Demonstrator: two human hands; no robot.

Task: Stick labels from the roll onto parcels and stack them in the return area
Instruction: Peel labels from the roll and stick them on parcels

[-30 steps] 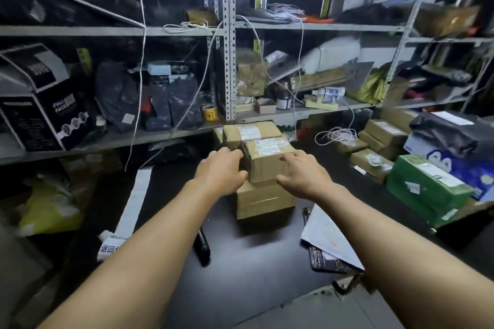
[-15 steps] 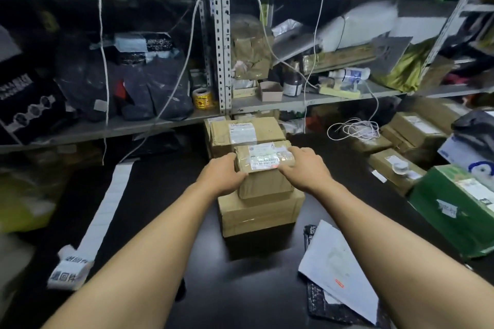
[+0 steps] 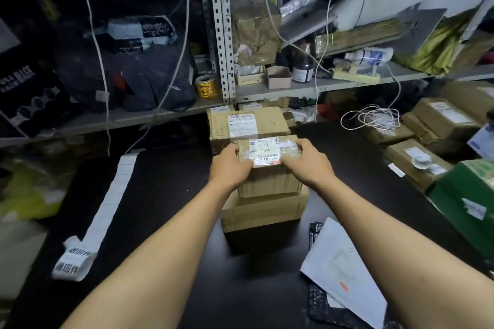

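Note:
A small cardboard parcel [image 3: 270,181] with a white label on top sits on a wider flat cardboard box [image 3: 263,211] in the middle of the black table [image 3: 165,195]. My left hand [image 3: 230,167] grips its left top edge and my right hand [image 3: 307,164] grips its right top edge. Behind this stack stands a larger labelled cardboard box [image 3: 248,123]. A long white strip of labels [image 3: 107,200] trails down the left of the table and ends in a curled end with printed labels [image 3: 73,262].
A metal shelf rack [image 3: 223,35] full of bags, bottles and cables rises behind the table. Several cardboard parcels [image 3: 417,157] and a green box [image 3: 467,200] crowd the right side. A white mailer [image 3: 344,270] lies on a dark bag at the near right.
The view has moved closer and tilted down. Both hands have closed in on the small top parcel, which now sits lower, squarely on the flat box.

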